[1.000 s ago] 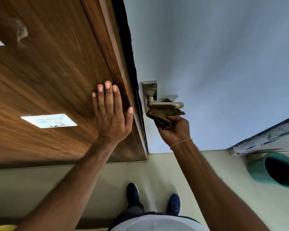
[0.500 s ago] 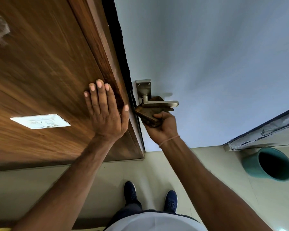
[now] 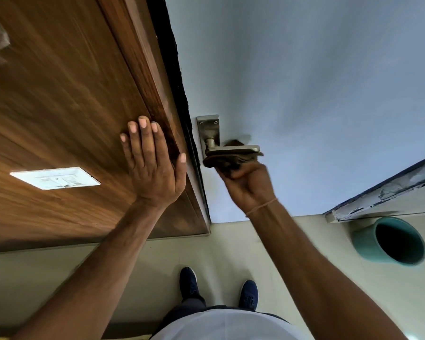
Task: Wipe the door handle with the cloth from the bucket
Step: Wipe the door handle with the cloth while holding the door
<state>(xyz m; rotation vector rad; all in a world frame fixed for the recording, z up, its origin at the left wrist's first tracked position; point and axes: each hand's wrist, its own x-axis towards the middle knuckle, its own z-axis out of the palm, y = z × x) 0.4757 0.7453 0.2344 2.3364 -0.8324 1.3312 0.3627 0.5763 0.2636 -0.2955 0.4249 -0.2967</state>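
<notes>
A metal lever door handle [image 3: 233, 149] on its backplate sticks out from the pale blue door [image 3: 304, 94]. My right hand [image 3: 248, 185] grips a crumpled brown cloth [image 3: 227, 161] and presses it against the underside of the lever. My left hand [image 3: 155, 165] lies flat, fingers apart, on the wooden panel [image 3: 59, 106] beside the door frame, holding nothing. The teal bucket [image 3: 388, 241] stands on the floor at the right, its inside dark.
A white switch plate [image 3: 55, 178] is set in the wooden panel to the left. A chipped blue-edged ledge [image 3: 383, 192] runs above the bucket. My two dark blue shoes [image 3: 219, 288] stand on the pale tiled floor below the handle.
The cloth in my right hand has slid right along the lever's underside, now reaching its tip. My left hand stays flat on the wood. The view has shifted slightly.
</notes>
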